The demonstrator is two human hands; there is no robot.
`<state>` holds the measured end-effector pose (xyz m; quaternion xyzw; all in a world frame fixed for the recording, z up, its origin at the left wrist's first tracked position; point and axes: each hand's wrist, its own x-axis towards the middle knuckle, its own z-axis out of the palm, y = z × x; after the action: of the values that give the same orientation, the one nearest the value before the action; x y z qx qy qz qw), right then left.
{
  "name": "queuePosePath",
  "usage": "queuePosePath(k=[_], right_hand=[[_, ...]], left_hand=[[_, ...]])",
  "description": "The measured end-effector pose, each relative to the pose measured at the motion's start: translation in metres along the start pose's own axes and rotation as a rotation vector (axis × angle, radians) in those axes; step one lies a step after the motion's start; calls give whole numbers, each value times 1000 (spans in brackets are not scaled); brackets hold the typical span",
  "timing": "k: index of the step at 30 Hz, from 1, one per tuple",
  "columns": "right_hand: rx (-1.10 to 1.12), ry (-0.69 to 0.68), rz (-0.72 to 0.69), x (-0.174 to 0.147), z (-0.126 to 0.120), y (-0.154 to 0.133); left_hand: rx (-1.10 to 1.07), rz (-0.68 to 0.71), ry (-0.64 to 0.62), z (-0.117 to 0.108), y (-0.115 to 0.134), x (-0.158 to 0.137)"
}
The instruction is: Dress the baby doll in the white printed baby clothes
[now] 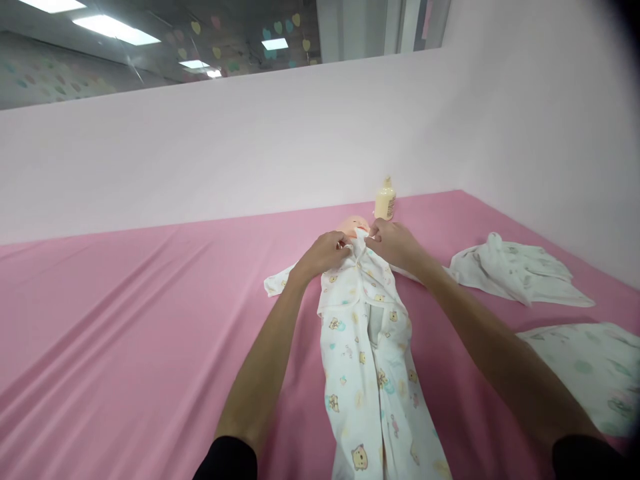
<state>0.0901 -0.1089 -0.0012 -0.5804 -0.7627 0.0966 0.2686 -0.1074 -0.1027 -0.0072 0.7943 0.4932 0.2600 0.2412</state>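
Observation:
A baby doll [354, 224] lies on its back, dressed in a white baby jacket [346, 287] and matching trousers [354, 373] printed with small bears. At the left side of the jacket's neck, my left hand [327, 252] is closed, its fingers pinching the cloth. Across from it, my right hand [395, 241] pinches the other side of the collar, close to the doll's chin. The jacket front is drawn together at the chest and parts lower down. One sleeve stretches out to the left; my right forearm partly covers the other.
Pink cloth [150, 347] covers the table. A cream pump bottle [385, 200] stands behind the doll's head, near the white wall [240, 153]. On the right lie a crumpled white garment [520, 270] and a folded white cloth with green spots [590, 367].

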Motion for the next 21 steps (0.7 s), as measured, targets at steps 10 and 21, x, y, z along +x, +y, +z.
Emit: queuePosePath(k=[10,21], right_hand=[[-60,-306,9,-13,-2,-22],[-212,-318,-43,-23,1,-28]], left_hand=[[-50,-36,-43,-8,5,-6],[-31,-108,-109,-9,7,-10]])
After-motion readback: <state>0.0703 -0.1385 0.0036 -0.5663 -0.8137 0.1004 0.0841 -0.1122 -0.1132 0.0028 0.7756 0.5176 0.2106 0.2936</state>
